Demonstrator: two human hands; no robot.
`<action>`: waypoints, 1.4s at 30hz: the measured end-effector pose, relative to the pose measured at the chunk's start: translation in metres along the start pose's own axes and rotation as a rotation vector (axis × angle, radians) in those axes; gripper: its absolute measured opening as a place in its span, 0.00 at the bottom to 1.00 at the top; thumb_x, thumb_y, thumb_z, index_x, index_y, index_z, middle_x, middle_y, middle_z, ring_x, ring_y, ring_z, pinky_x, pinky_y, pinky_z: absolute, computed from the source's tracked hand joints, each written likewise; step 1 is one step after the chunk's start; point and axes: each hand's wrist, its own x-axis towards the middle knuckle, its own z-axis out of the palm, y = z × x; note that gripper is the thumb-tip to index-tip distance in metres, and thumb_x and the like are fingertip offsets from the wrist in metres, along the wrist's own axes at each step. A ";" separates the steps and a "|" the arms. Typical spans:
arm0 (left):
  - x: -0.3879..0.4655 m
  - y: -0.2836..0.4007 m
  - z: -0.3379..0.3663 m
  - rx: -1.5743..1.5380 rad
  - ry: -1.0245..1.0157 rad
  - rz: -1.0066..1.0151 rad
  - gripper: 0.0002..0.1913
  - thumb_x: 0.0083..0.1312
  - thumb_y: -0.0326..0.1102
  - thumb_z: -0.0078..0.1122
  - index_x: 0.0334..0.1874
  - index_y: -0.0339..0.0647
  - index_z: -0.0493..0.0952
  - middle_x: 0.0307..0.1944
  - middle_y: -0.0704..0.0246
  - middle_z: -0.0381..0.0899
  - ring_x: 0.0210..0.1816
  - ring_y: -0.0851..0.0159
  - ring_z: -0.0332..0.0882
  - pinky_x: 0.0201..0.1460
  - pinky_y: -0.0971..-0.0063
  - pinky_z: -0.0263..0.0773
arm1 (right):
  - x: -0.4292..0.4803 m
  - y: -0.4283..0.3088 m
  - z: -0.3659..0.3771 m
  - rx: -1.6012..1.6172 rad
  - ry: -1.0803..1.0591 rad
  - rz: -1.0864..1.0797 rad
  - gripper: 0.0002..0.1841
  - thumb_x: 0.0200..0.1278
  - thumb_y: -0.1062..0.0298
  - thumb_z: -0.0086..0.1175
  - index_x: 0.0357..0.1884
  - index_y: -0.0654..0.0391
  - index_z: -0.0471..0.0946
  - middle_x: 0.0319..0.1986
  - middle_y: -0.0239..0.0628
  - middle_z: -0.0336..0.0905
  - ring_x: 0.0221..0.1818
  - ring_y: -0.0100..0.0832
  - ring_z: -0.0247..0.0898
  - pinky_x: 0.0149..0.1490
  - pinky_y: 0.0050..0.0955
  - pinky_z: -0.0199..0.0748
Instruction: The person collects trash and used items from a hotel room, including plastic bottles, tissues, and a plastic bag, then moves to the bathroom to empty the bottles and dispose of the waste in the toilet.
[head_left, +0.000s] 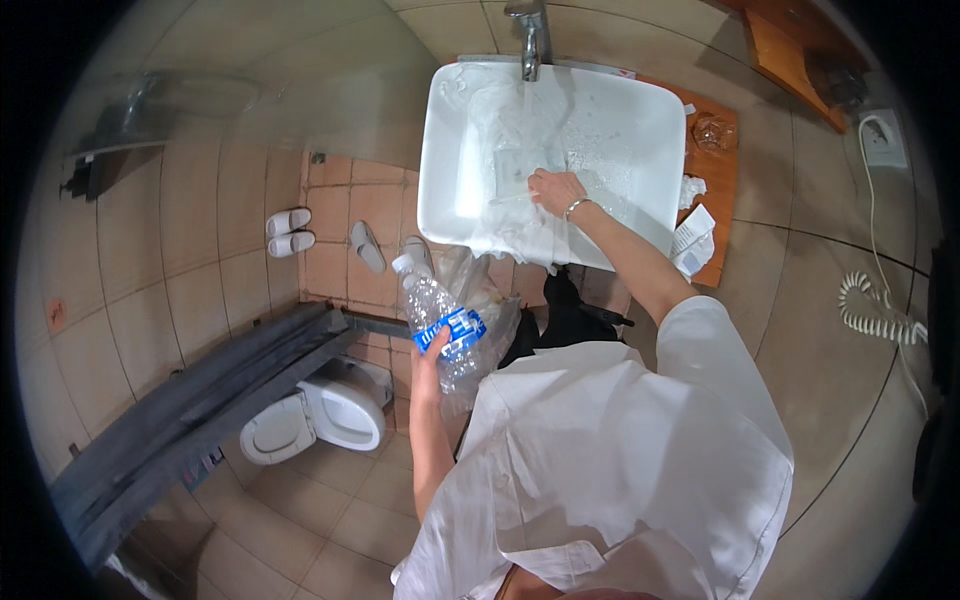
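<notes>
My left hand (429, 349) grips clear plastic bottles (431, 300) with white caps and blue labels; two caps show. They are tilted, to the left of my body and below the sink's front edge. Inside the white washbasin (660, 172), my right hand (559, 193) is closed on a thin white stick (510, 199), possibly a toothbrush. Under and around that hand lies wet, see-through plastic film (517, 232), which hangs over the basin's front rim. A flat clear piece (517, 165) lies just beyond my fingers. Water seems to run from the chrome faucet (531, 45).
A clear plastic bag (487, 300) is below the basin. Crumpled tissue (691, 191) and an opened white packet (694, 236) lie on the wooden counter (712, 165). Slippers (290, 232) rest on the tiled floor. A toilet (345, 412) stands at left behind a dark bar (202, 405).
</notes>
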 end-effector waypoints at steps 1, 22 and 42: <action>0.000 -0.001 0.000 0.007 0.011 -0.005 0.30 0.58 0.47 0.69 0.57 0.32 0.73 0.48 0.64 0.78 0.48 0.66 0.76 0.56 0.71 0.67 | -0.002 -0.001 -0.012 0.112 0.138 -0.010 0.09 0.61 0.63 0.55 0.42 0.52 0.77 0.40 0.36 0.79 0.39 0.40 0.78 0.41 0.41 0.76; -0.004 0.027 0.004 0.110 -0.048 -0.018 0.30 0.57 0.48 0.69 0.55 0.32 0.74 0.47 0.64 0.79 0.47 0.65 0.77 0.54 0.71 0.69 | -0.028 -0.028 -0.117 0.748 0.930 0.426 0.16 0.66 0.69 0.49 0.54 0.50 0.76 0.53 0.35 0.77 0.53 0.43 0.73 0.55 0.37 0.72; -0.003 0.062 0.010 0.349 -0.224 -0.018 0.32 0.59 0.49 0.67 0.60 0.36 0.71 0.50 0.64 0.78 0.50 0.63 0.76 0.56 0.68 0.69 | -0.225 0.088 0.027 0.287 0.628 1.527 0.42 0.45 0.60 0.71 0.64 0.56 0.63 0.47 0.51 0.76 0.52 0.49 0.73 0.56 0.41 0.72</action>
